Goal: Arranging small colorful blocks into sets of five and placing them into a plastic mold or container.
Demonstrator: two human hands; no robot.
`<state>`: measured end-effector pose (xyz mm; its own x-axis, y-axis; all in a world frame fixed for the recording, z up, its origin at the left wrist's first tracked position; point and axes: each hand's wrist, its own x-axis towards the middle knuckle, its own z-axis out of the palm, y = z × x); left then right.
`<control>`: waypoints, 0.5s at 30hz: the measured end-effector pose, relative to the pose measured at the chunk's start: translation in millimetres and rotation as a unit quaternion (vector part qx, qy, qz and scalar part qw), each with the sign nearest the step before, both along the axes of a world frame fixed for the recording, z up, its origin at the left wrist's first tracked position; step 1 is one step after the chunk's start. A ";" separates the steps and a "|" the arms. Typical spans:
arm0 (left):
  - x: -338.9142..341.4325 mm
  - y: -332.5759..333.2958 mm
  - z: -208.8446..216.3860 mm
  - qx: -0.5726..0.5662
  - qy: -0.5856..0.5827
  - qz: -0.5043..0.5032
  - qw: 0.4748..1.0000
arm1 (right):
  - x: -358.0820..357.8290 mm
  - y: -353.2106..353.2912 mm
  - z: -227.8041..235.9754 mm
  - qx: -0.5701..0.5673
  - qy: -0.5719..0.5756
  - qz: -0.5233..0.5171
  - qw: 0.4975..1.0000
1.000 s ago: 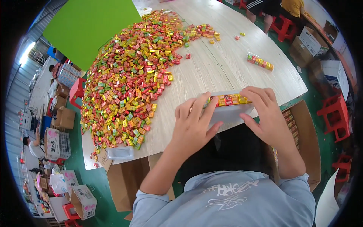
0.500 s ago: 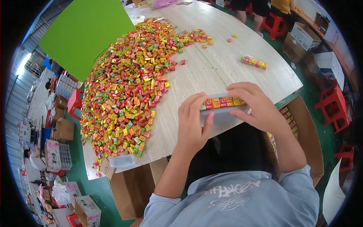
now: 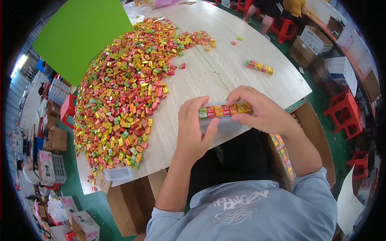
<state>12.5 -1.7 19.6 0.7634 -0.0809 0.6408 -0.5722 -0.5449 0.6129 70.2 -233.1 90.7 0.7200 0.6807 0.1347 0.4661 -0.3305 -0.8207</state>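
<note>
Between both hands [image 3: 193,128] [image 3: 263,112], candy row [image 3: 225,109], tray [image 3: 223,124]

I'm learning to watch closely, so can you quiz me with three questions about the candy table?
1. True or false: both hands hold the clear tray with a row of candies in it.
2. Where is the big candy pile? A) to the left of the hands B) right of the hands C) on the floor
3. Fill in: a second short row of candies lies alone on the ____, beyond the right hand.

Key:
1. True; the left hand grips one end, the right hand the other.
2. A
3. table
</note>
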 end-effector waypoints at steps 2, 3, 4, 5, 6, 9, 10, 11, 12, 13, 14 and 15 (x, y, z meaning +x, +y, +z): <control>0.8 -1.8 -0.9 -0.008 0.006 0.008 1.000 | 0.9 -0.7 5.1 -0.028 -0.036 0.002 0.999; 1.4 -2.5 -1.8 -0.010 0.006 0.006 1.000 | 1.4 -0.9 6.9 -0.056 -0.073 0.005 0.996; 2.1 -2.9 -3.3 -0.032 0.014 0.003 0.999 | 0.9 -0.2 7.5 -0.058 -0.073 0.004 0.996; 3.0 -3.9 -4.6 -0.055 0.022 0.001 0.998 | 0.0 0.1 7.8 -0.072 -0.135 0.000 0.988; 3.3 -4.4 -5.2 -0.058 0.022 -0.001 0.998 | -0.7 -0.2 7.9 -0.086 -0.196 -0.003 0.977; 3.6 -4.7 -8.6 -0.074 0.034 -0.002 0.997 | 1.3 -2.6 5.2 -0.044 -0.224 0.001 0.974; 3.6 -5.0 -12.1 -0.089 0.033 -0.002 0.996 | 3.3 -4.5 4.3 -0.049 -0.225 0.002 0.973; 2.8 -4.5 -14.7 -0.103 0.033 0.000 0.994 | 5.8 -7.0 3.5 -0.027 -0.234 -0.001 0.972; 2.0 -2.8 -16.2 -0.108 0.033 0.002 0.994 | 8.6 -10.1 3.1 -0.004 -0.242 -0.002 0.970; 1.2 0.0 -17.7 -0.092 0.035 0.004 0.995 | 13.7 -14.5 3.5 -0.008 -0.242 0.001 0.970; 0.0 2.3 -19.4 -0.076 0.037 0.007 0.996 | 22.2 -21.0 4.6 -0.011 -0.260 -0.035 0.965; -0.3 3.2 -22.3 -0.080 0.038 0.008 0.996 | 32.8 -29.3 5.8 -0.014 -0.278 -0.071 0.958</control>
